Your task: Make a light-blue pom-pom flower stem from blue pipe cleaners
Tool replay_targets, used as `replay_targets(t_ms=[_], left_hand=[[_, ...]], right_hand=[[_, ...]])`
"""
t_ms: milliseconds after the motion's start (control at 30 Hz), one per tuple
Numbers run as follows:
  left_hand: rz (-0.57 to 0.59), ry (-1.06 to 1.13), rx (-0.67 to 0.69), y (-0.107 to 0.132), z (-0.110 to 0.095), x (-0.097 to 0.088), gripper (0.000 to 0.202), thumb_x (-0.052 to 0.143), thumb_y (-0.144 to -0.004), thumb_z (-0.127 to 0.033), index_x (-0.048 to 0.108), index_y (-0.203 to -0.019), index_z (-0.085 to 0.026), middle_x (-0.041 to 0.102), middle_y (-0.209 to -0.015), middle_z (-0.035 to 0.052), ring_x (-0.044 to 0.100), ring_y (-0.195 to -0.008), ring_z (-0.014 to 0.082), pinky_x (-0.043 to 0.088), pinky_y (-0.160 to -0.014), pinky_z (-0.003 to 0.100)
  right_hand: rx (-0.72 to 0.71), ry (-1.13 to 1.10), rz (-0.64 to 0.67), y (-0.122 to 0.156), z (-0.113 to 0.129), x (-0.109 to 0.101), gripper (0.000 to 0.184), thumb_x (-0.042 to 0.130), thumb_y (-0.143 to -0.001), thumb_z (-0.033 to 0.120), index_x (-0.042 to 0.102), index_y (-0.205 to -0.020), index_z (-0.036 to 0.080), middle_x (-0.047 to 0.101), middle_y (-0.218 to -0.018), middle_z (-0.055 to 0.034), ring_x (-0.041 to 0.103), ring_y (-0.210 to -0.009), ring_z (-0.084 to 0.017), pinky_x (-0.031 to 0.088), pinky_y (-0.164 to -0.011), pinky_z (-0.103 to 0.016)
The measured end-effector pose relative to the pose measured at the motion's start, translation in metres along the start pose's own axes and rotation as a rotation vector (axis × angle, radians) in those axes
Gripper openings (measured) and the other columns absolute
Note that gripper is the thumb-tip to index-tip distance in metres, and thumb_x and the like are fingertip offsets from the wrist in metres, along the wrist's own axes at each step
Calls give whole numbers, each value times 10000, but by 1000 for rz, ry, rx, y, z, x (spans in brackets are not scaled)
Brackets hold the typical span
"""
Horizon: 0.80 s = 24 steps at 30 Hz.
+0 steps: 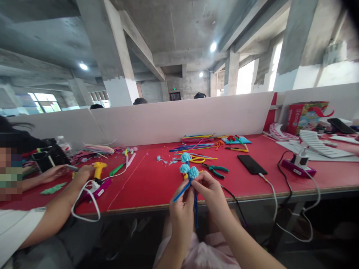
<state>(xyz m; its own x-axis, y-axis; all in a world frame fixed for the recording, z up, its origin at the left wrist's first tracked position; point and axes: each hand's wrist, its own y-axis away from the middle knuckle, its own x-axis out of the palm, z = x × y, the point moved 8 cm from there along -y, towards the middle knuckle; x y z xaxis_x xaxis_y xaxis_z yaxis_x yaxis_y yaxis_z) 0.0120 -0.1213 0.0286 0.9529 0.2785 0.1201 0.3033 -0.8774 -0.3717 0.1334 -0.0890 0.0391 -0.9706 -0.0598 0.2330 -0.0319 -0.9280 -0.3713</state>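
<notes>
Both my hands meet in front of the table's near edge, around a small bunch of light blue pipe-cleaner flowers (193, 172) on dark blue stems. Three round fluffy heads point up and away from me. My left hand (181, 209) is closed on the stems from the left, and one blue stem end (181, 193) sticks out to its left. The fingers of my right hand (209, 188) pinch the stems just below the heads. More blue stem (196, 213) hangs down between the hands. Exactly where the fingertips press is partly hidden.
Green-handled pliers (218, 170), a black phone (250, 164) on a white cable and bundled pipe cleaners (193, 147) lie on the red table (148, 186). A purple power strip (298, 168) sits right. At left, a co-worker's hand (85, 172) is by a yellow glue gun (99, 170).
</notes>
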Motion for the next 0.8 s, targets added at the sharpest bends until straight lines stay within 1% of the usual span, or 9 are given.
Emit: replay_targets(t_ms=[100,233,300,400,467,533,667,733,800], left_hand=[[1,41,-34,-2,5,0,299,678,-724,-319,685,-994,-191,696,-1010,79,628,-964,238,478,-852,308],[-6,190,-117,-4,14,1,329,714,-682,-317,665,-973,-171,694,-983,79,640,-904,226,501,-776,287],[25,249,-163,-4,17,4,337,716,-681,-309,655,-980,-165,700,-936,74,650,-837,209,512,-717,273],[99,308,-199,-4,16,12,324,700,-704,-293,653,-1000,-169,706,-890,64,654,-753,181,513,-657,256],[144,373,-206,-4,14,17,344,694,-713,-284,650,-1036,-173,707,-897,66,653,-726,170,513,-651,257],[165,431,-210,-4,12,20,375,703,-704,-271,651,-1061,-173,707,-906,72,651,-723,167,514,-664,262],[201,466,-210,-3,13,24,369,701,-708,-249,658,-1066,-176,706,-903,70,643,-725,162,510,-678,267],[197,458,-223,-1,15,24,370,707,-700,-253,660,-1060,-178,706,-904,67,638,-727,162,507,-677,268],[165,446,-248,0,17,23,387,722,-681,-256,656,-1055,-181,704,-884,59,633,-723,163,504,-668,267]], right_hand=[[23,-16,30,0,-1,1,157,676,-695,296,570,-652,189,511,-677,18,476,-640,-130,398,-602,-242],[107,-68,90,-2,-2,2,188,689,-684,324,568,-653,185,519,-632,31,474,-558,-114,385,-530,-234],[129,-75,120,-3,-2,3,185,683,-690,315,554,-659,186,512,-600,41,469,-508,-107,381,-488,-231],[100,-53,154,-4,3,3,174,675,-698,290,539,-654,190,493,-584,51,465,-456,-100,385,-456,-235],[92,-93,150,-3,5,4,174,668,-708,285,533,-654,190,478,-580,55,458,-460,-95,387,-464,-231],[117,-182,124,-1,4,4,175,664,-718,284,529,-662,188,465,-573,60,429,-466,-81,370,-464,-213],[167,-308,73,2,-2,6,203,680,-710,296,521,-656,183,446,-565,68,375,-451,-57,316,-428,-184],[178,-338,50,3,-3,6,214,688,-703,307,519,-654,184,440,-565,70,371,-448,-55,304,-412,-179],[192,-352,26,3,-5,6,224,691,-697,314,512,-654,187,430,-556,73,361,-434,-52,290,-387,-175]])
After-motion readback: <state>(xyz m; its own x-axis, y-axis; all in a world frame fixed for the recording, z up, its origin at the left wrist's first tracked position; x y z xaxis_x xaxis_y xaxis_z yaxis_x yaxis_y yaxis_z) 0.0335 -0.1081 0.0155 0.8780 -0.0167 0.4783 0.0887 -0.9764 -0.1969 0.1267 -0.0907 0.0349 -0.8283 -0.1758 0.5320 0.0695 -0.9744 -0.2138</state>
